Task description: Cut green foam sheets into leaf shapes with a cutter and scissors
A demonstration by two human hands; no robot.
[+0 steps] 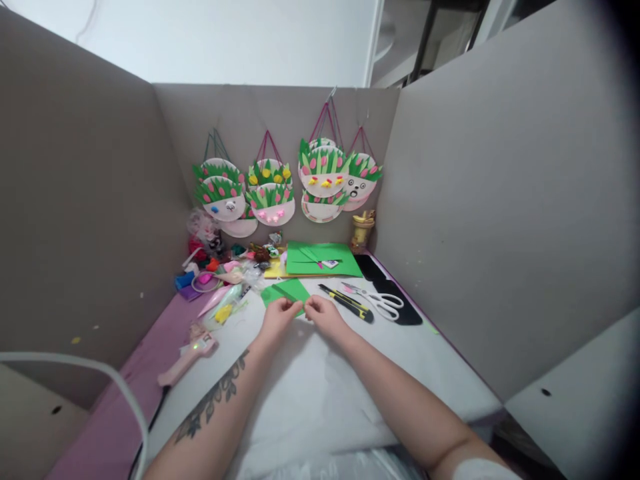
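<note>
My left hand point(281, 315) and my right hand point(324, 313) meet over the middle of the table, fingers pinched close together. From my left hand's fingertips a narrow dark green paper strip point(283, 292) sticks out up and to the left. What my right fingers pinch is too small to make out. Under and just behind my hands lies a small green sheet of paper point(299, 288). To the right of my right hand are a black and yellow utility knife point(350, 305) and white-handled scissors point(389, 307).
Larger green sheets point(300, 267) lie at the back. A pink glue gun point(186, 360) and a pile of craft supplies point(220, 277) stand left. Paper-plate baskets point(273, 212) hang on the rear partition point(285, 110). A white cable point(113, 373) curves at lower left.
</note>
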